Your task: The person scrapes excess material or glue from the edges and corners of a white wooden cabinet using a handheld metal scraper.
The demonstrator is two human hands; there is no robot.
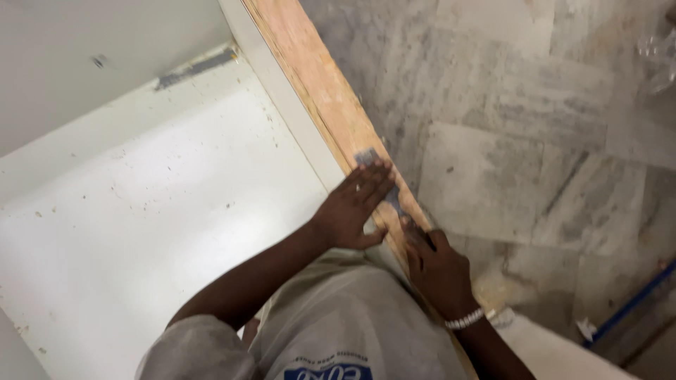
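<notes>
A: Two hands on the raw wooden edge (317, 84) of the white panel (162, 211). Right hand (440, 271) nearest the body, fingers curled, pinching the near end of a grey strip (380, 179) against that edge. Bead bracelet (465, 320) on the wrist.

B: Left?

A: Left hand (352, 207) just past it along the edge, open flat, fingertips pressing the strip's far end down. Gripping nothing.

B: Beyond the edge?

A: Grey marble floor (535, 127). Blue bar (634, 302) lies on it, well apart.
</notes>
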